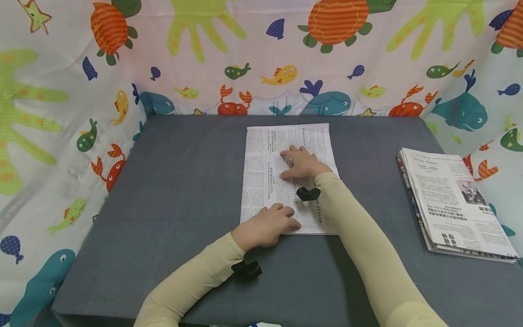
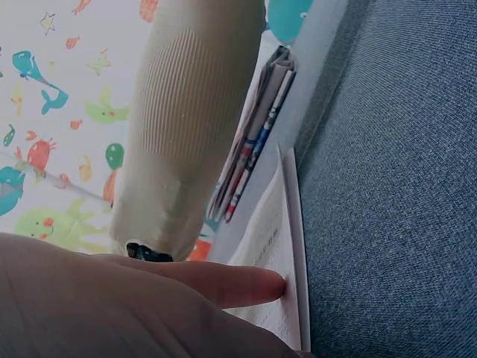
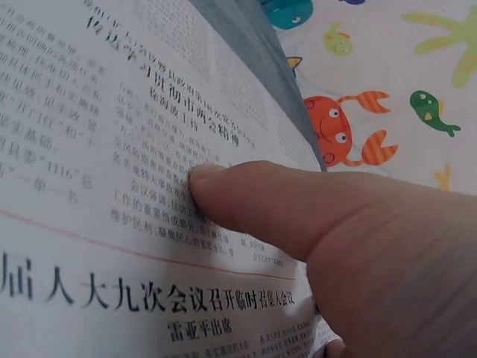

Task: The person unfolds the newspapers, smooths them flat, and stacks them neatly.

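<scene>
A folded newspaper (image 1: 261, 181) lies on the grey table, its long side running away from me. My right hand (image 1: 301, 163) rests on its middle with fingers spread. In the right wrist view, the thumb (image 3: 253, 198) touches the printed page. My left hand (image 1: 267, 225) lies over the near left part of the newspaper, close to its near edge. The left wrist view shows a straight finger (image 2: 253, 286) against the page beside that edge, where the paper's layers (image 2: 296, 224) stand slightly apart.
To the right, a stack of folded newspapers (image 1: 457, 204) sits near the table's edge. The grey cloth-covered table (image 1: 184, 181) extends on both sides. A curtain (image 1: 253, 54) with printed sea animals stands behind and along the sides. Each wrist wears a black band (image 1: 308, 194).
</scene>
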A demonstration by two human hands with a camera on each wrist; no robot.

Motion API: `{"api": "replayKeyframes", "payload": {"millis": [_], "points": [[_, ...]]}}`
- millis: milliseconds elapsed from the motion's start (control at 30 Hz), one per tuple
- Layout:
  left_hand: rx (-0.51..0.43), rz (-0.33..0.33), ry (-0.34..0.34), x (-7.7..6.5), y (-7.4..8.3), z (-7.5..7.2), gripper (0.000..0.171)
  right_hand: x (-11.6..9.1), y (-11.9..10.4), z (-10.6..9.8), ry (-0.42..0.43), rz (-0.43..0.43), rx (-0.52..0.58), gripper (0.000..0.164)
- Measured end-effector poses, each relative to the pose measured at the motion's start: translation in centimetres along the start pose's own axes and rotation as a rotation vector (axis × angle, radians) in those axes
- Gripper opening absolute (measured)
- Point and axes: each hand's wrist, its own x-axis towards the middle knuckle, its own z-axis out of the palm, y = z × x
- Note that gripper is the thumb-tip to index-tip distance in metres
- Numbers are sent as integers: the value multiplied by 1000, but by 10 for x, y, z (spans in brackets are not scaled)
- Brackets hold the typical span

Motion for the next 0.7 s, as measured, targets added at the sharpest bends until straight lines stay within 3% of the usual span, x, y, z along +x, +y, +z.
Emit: {"api": "replayKeyframes", "payload": {"millis": [700], "points": [[-18,-11,24,-1,-4,-2,49,-1,1,-1,-4,46,28,85]]}}
